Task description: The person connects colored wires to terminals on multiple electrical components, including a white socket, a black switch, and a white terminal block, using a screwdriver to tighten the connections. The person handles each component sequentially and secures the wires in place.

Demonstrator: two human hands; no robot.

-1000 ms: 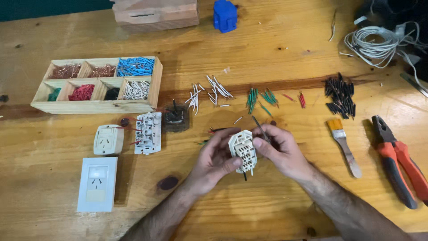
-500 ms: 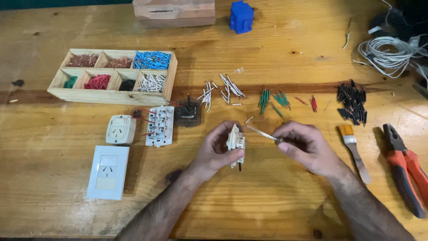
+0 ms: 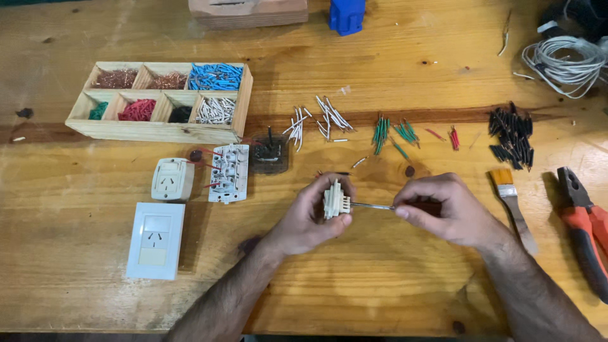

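Fingers pinch socket module; right hand steadies screwdriver.

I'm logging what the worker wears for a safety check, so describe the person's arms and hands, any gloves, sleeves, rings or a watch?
Both hands, the left hand and the right hand, are bare: no gloves, and no rings or watch that show. Both forearms are uncovered up to the picture's lower edge, with no sleeve in view, and have some hair on them.

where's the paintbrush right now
In the head view, the paintbrush lies on the table's right side, between the right hand and the red-handled pliers.
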